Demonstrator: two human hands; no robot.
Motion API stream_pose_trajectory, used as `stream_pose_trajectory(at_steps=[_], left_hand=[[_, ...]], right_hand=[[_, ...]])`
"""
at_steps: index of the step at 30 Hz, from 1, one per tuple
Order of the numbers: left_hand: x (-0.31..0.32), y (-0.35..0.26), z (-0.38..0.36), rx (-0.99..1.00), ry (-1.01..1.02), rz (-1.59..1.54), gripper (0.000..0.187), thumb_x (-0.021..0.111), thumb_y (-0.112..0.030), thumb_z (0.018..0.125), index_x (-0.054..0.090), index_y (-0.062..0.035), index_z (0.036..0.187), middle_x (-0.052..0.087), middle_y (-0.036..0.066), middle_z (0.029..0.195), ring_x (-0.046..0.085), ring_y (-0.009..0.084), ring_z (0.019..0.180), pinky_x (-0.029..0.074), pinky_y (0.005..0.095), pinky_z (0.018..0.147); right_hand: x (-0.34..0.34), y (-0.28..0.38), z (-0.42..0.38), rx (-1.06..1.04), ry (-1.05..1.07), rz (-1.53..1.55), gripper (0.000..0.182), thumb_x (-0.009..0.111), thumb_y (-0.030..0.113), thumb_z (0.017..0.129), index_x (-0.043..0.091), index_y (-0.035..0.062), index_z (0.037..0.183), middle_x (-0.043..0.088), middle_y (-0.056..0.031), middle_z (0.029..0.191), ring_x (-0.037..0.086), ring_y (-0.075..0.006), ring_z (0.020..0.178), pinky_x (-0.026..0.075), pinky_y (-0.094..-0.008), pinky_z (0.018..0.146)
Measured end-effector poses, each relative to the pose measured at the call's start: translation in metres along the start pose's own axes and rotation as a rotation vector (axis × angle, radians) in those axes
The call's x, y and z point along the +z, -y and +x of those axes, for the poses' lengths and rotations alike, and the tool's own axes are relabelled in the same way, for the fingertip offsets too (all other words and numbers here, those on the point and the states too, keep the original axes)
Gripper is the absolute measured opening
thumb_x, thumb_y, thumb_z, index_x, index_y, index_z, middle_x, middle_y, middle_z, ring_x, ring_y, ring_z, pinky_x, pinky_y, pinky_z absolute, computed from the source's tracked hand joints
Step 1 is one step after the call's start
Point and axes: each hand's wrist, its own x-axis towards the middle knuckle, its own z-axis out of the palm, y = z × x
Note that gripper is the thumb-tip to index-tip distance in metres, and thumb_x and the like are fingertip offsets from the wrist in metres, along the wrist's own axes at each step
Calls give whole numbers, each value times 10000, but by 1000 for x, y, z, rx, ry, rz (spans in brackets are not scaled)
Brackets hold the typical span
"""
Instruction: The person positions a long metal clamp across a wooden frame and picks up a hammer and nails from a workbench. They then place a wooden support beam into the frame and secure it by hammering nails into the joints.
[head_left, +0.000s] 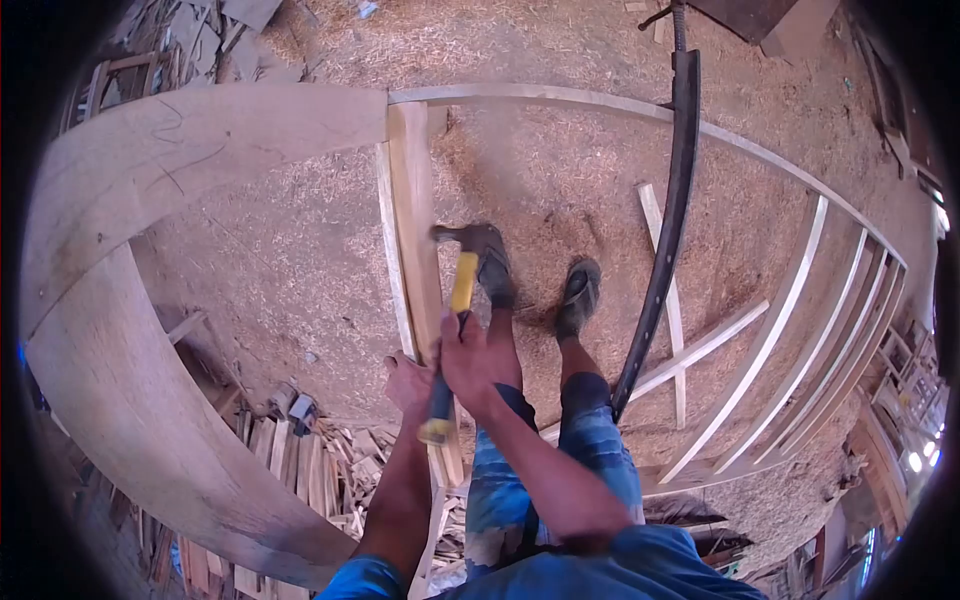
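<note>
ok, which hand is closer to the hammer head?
Right. The right hand grips the hammer by its yellow-black handle, just below the hammer head. The left hand sits lower, on the upright wooden slat, beside the handle's butt end.

The right hand [470, 358] is closed around the yellow-and-black handle of a claw hammer [458, 300], whose steel head sits at the upright wooden slat [416, 230] of a large wooden frame [200, 140]. The left hand [408, 385] rests against the same slat lower down, just beside the hammer's grip. A long dark bar clamp [668, 230] leans across the frame's thin top rail [560, 97]. Both shoes [580, 295] stand on a floor thick with sawdust [290, 270], and offcuts [300, 460] lie heaped at lower left
</note>
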Motion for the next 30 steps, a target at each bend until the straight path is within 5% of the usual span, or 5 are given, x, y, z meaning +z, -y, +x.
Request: stream_pose_trajectory(at_steps=[4,10,16,26,30], left_hand=[[-19,-20,-16,-105,-51,-88,889,870,-671,648,599,18,1140,577,232,1216,689,463,1013,557,565,842],[-20,-22,-22,-98,-122,-156,834,888,-616,638,582,9,1098,571,222,1155,690,458,941,568,558,765],[-9,-14,-25,-33,-223,-178,808,900,-611,617,566,-7,1037,579,223,1076,689,461,870,564,566,705],[6,-9,-22,-37,-264,-186,813,902,-617,613,576,-3,1035,587,232,1116,686,463,865,570,563,716],[-4,-11,-27,-71,-262,-170,801,918,-588,595,593,-1,1033,593,192,1090,698,418,879,574,537,726]], right_hand=[[-24,-20,30,342,258,392,317,485,378,1108,518,89,981,520,-27,664,495,-139,486,451,-310,442],[-20,-22,-5,19,-427,586,335,469,391,1110,513,89,973,493,-22,656,475,-135,465,429,-306,418],[-19,-27,29,225,275,145,331,458,415,1104,496,117,964,493,-20,651,490,-135,447,433,-313,393],[-12,85,59,-427,-429,700,308,472,362,1109,463,92,962,492,-45,676,492,-148,497,447,-323,449],[62,29,88,-33,188,214,300,551,343,1076,457,78,971,485,-8,614,488,-161,450,445,-345,417]])
